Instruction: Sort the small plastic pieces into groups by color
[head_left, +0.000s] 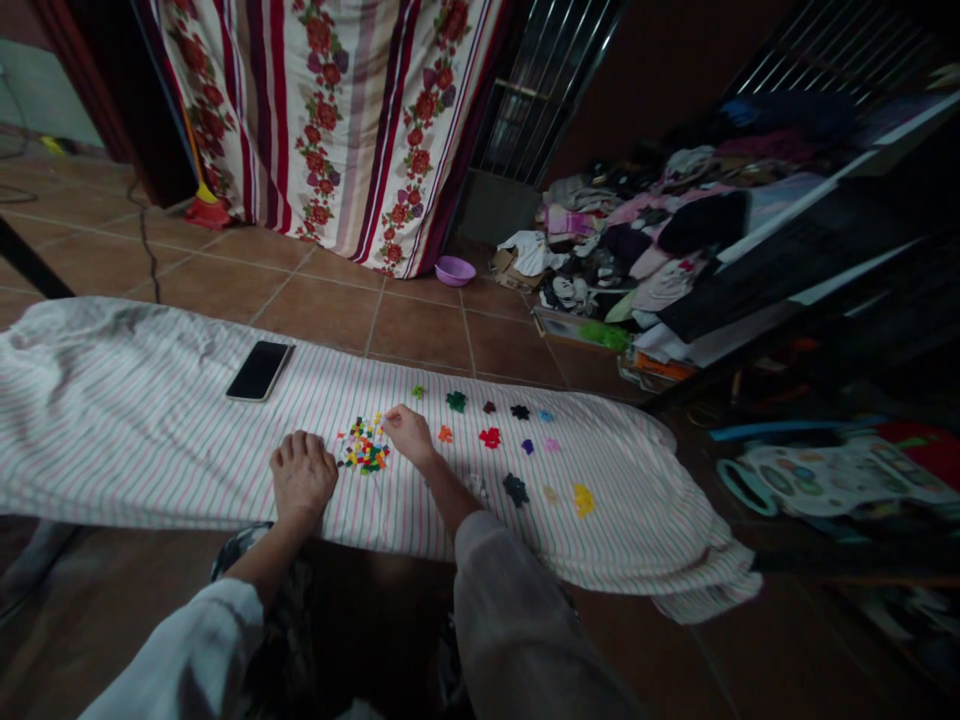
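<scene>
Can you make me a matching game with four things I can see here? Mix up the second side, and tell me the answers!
Things:
1. phone
2. bowl
3. mixed pile of little pieces
4. right hand

Clues:
A. many colours jumbled together
B. reaching over the cloth, fingertips close together
C. purple, on the tiled floor
D. lying with its dark screen up

Right pairs:
1-D
2-C
3-A
4-B

Head view — forward, angled down.
</scene>
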